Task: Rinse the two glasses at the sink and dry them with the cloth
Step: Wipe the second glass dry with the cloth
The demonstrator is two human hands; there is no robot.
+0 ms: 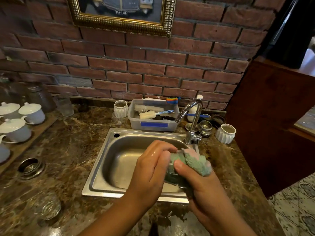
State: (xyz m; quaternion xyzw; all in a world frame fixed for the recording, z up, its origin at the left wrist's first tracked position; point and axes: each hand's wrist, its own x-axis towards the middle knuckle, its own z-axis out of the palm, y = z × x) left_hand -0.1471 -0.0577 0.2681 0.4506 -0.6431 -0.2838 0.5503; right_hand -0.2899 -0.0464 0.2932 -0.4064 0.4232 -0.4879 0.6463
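Left hand point(150, 169) fingers wrap glass point(171, 169); right hand point(201, 183) fingers grip cloth point(196, 160) against it. Drying underway over sink point(102, 159). Other glass point(49, 206) on bench point(71, 150), left of fingers, dryness unclear.

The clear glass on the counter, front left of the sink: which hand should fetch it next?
Left, probably. The counter glass sits nearer the left hand, while the right hand grips the cloth. The left hand must first set down the held glass.

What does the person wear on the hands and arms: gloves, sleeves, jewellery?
Nothing: the left hand and right hand are bare, with no gloves, rings or watch, and no sleeve shows above either wrist. The left hand glistens with water.
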